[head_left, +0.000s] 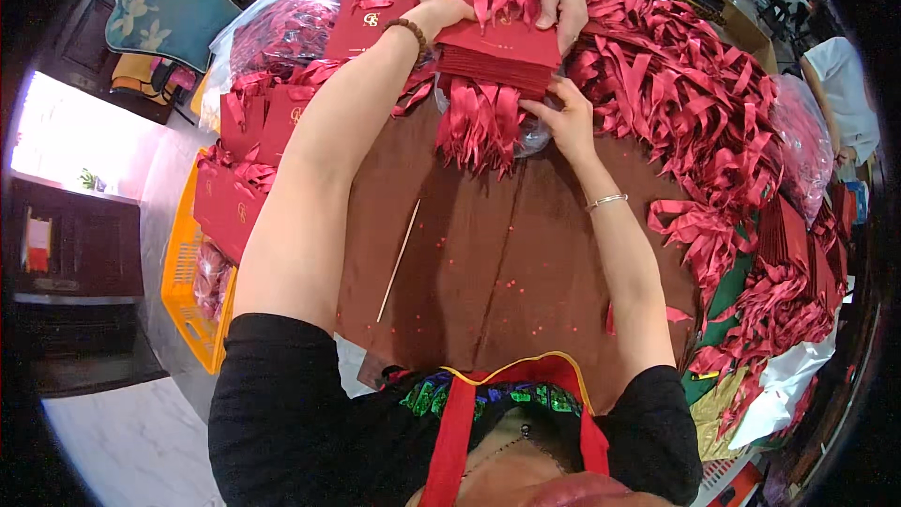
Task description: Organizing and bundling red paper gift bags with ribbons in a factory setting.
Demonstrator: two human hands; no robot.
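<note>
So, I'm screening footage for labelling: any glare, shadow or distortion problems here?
Head view: overexposed white patch at left; dark shadow bands on the brown tabletop; glints on the clear plastic sack of red ribbons; fisheye bending and black corners; the stack of red paper bags reads clearly.

The person's left hand [444,15], below a brown beaded bracelet [407,30], reaches to the upper left edge of a thick stack of flat red paper bags with ribbon handles [497,58]. The right hand [571,122] is at the stack's lower right corner, fingertips against it; glossy dark-pink ribbons [477,122] hang just left of those fingers. Beyond the right fingers, a co-worker's hand with a green bead bracelet [565,2] touches the stack's far right side. Right of the right fingers spreads a large heap of ribboned red bags [657,75]. A thin pale stick [399,260] lies nearer the person than both hands' fingers, on the reddish-brown tabletop [554,253].
</note>
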